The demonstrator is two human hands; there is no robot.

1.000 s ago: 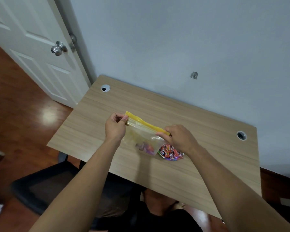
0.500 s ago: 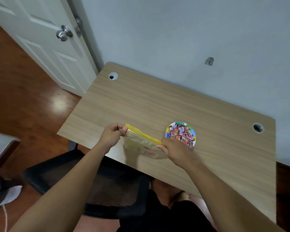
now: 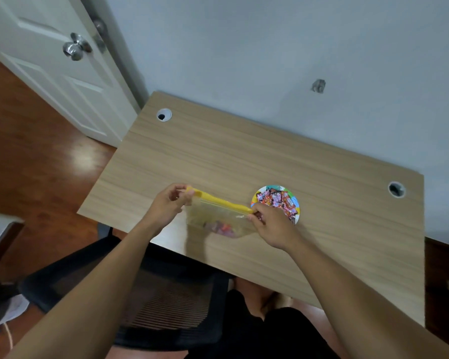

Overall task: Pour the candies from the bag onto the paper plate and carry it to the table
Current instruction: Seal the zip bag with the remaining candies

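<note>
A clear plastic bag (image 3: 213, 218) with a yellow zip strip hangs over the wooden desk (image 3: 244, 156), held at both ends of the strip. My left hand (image 3: 169, 203) pinches the strip's left end and my right hand (image 3: 272, 226) pinches its right end. A few candies lie in the bag's bottom. Just beyond my right hand sits a small colourful paper plate (image 3: 294, 200), heaped with wrapped candies (image 3: 275, 199); my hand covers its near edge.
The desk stands against a pale wall and has two round cable holes (image 3: 163, 115) (image 3: 396, 189). A black mesh chair (image 3: 151, 294) is tucked at the desk's near edge. A white door (image 3: 52, 66) stands at the left over a wooden floor.
The bag came off the plate towards me and now hangs upright between both hands. The plate with candies, first hidden behind the bag, lies uncovered. The camera has shifted.
</note>
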